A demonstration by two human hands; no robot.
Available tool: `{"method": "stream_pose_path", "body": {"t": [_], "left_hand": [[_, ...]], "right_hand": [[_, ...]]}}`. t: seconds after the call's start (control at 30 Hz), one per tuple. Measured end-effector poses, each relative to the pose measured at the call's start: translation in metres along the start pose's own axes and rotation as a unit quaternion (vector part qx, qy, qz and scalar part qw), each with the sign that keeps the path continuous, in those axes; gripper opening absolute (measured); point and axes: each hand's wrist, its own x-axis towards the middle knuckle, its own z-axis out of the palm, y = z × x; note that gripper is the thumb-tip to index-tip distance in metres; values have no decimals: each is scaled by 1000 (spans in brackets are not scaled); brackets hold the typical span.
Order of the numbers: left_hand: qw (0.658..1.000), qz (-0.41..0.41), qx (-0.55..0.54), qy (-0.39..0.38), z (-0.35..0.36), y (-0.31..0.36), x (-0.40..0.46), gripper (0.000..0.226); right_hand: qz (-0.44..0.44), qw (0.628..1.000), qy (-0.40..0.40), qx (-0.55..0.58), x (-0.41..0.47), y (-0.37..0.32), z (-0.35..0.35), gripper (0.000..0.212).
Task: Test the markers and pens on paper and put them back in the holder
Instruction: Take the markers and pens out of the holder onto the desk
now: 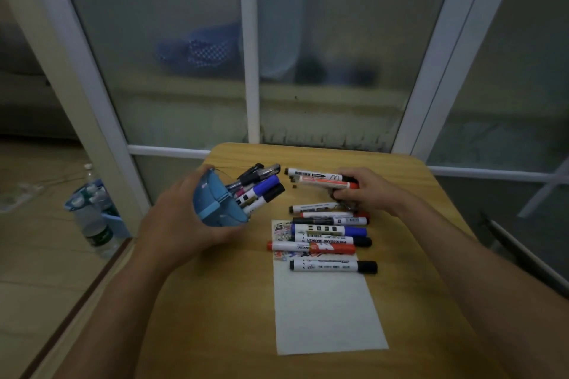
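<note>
My left hand (181, 218) grips a blue pen holder (215, 203), tilted on its side with its mouth facing right. Several pens and markers (261, 186) stick out of it. My right hand (361, 189) holds a bundle of markers (323, 180) just above the table, their tips pointing left toward the holder. Several more markers (329, 235) lie in a row across the top of a white sheet of paper (326, 314), which bears coloured scribbles (284, 232) at its upper left. A black-capped marker (334, 265) lies lowest in the row.
The wooden table (215, 301) stands against a frosted glass partition (308, 71). To the left, on the floor, a blue basket with water bottles (92, 209) sits beside the table's edge. A dark rod-like object (520, 249) lies past the right edge.
</note>
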Motion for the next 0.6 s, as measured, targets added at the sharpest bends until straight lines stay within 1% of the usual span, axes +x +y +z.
{"method": "stream_pose_path", "body": {"t": [0.1, 0.27, 0.47, 0.6], "left_hand": [[1000, 6, 4, -4, 1, -3, 1, 125], [1000, 8, 16, 2, 2, -4, 2, 121], [1000, 7, 29, 4, 4, -3, 4, 121], [1000, 10, 21, 1, 4, -5, 4, 118]], "right_hand": [[0, 997, -20, -68, 12, 2, -1, 16], [13, 991, -73, -112, 27, -2, -11, 17], [0, 986, -63, -155, 34, -8, -11, 28], [-20, 983, -33, -177, 35, -10, -3, 40]]}}
